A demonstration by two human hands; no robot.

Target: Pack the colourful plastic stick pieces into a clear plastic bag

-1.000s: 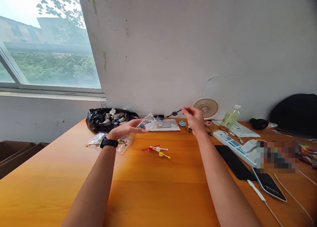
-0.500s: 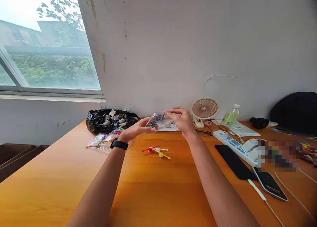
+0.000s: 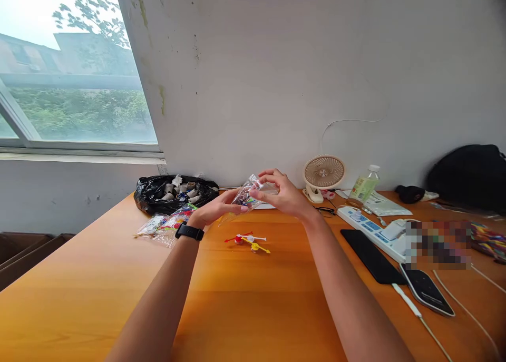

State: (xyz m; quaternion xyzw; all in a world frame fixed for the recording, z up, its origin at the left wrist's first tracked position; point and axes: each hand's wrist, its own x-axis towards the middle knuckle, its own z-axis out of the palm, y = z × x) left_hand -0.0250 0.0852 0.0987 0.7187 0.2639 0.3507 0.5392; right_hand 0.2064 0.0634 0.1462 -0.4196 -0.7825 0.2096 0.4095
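Note:
A clear plastic bag [image 3: 245,194] with small coloured pieces inside is held up above the table. My left hand [image 3: 216,208], with a black watch on its wrist, is closed on the bag's lower left part. On the other side, my right hand [image 3: 281,194] has its thumb and fingers at the bag's upper right; their exact hold is partly hidden. Below the hands lie a red arrow-shaped piece [image 3: 238,239], a white one [image 3: 253,238] and a yellow one [image 3: 259,247], close together on the wood.
More clear bags of coloured pieces [image 3: 168,226] lie left, before a black plastic bag [image 3: 148,196] of grey rolls. To the right are a small fan [image 3: 324,172], a bottle [image 3: 364,187], a power strip [image 3: 369,233], a black tablet-like slab [image 3: 369,255] and a phone [image 3: 427,289].
My right hand has shifted slightly left, closer to my left hand, and its fingers have come down onto the bag. The bag's stretched upper edge is now bunched. The arrow pieces lie as before.

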